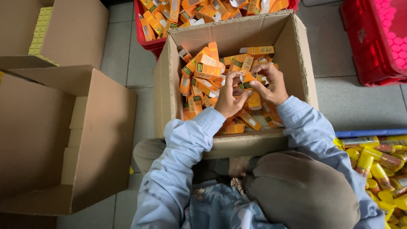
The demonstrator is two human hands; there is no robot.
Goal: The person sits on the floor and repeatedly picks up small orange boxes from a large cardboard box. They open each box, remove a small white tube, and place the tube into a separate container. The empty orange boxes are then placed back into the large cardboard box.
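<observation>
Folding a small orange carton (246, 79) goes best, I judge, with both hands working close together over the open cardboard box (296, 51), as here: the left hand (228, 99) pinches the carton's near end with thumb and fingertips, and the right hand (271, 85) pinches its far side, fingers curled. The carton sits between the two hands, just above the loose pile of orange cartons (203, 76) lying beneath and to the left of the left hand.
</observation>
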